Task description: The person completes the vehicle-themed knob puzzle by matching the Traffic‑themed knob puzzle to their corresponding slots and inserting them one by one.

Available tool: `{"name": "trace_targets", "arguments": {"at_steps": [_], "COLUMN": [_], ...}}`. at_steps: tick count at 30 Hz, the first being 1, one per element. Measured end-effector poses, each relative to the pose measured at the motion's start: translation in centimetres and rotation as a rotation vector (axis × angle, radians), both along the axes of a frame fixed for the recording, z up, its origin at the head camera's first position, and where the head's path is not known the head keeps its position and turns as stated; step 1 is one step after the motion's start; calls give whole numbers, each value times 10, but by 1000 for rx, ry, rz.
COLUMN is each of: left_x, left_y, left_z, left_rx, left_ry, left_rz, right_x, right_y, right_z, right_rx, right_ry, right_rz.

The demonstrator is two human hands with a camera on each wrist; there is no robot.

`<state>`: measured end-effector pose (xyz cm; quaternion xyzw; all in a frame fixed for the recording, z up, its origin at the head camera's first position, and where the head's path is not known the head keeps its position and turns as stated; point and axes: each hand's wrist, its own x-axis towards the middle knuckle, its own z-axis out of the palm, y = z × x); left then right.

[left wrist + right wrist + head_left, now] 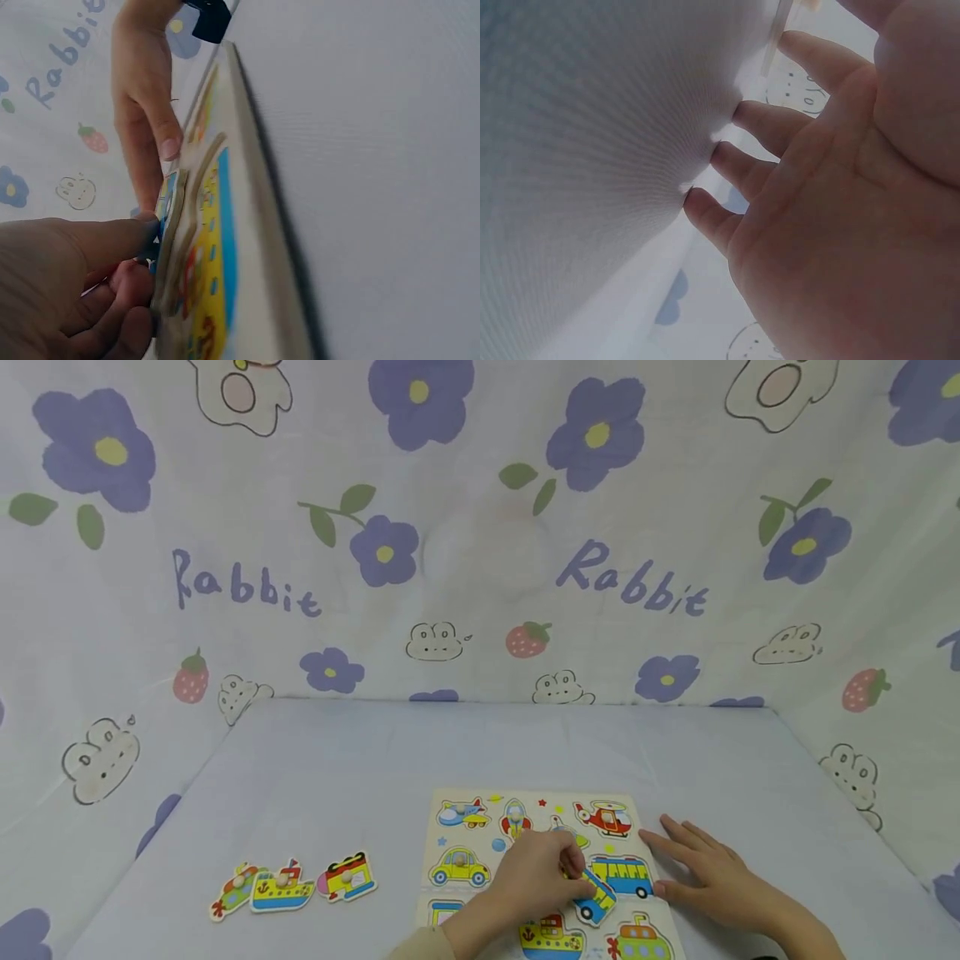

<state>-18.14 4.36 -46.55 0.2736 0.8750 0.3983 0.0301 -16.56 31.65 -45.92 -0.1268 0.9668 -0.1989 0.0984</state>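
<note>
My left hand [528, 872] pinches a blue and yellow bus puzzle piece [599, 906]. The piece is tilted over the wooden puzzle board [431, 827], just below and left of the printed bus spot [624, 875]. From the left wrist view, thumb and fingers of that hand [60, 277] meet at the face of the piece, whose edge stands a little off the board. At the board's right edge lies my right hand [708, 881], fingers spread, thumb and index touching the edge. In the right wrist view, the other fingertips [751, 116] press on the table cloth.
Left of the board lie three loose pieces: an orange-green submarine [238, 889], a boat [281, 891] and an upside-down train [347, 877]. A plane [463, 814], car [460, 866] and helicopter [604, 818] show on the board. Patterned cloth [480, 593] walls the back and sides.
</note>
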Motion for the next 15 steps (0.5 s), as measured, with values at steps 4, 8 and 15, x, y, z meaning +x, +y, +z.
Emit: {"name": "trace_targets", "arguments": {"at_steps": [4,8,15], "left_x": [0,0,0], "left_y": [4,3,5], "left_z": [-2,0,-3], "left_rx": [-14,33,88], "left_ry": [-2,-46,-53], "left_rz": [1,-10,15], "right_x": [0,0,-2], "right_y": [0,-1,1], "right_z": [0,1,0], "right_rx": [-6,-9,6], "right_ry": [3,-1,-5], "right_rz": [2,-1,-4]}}
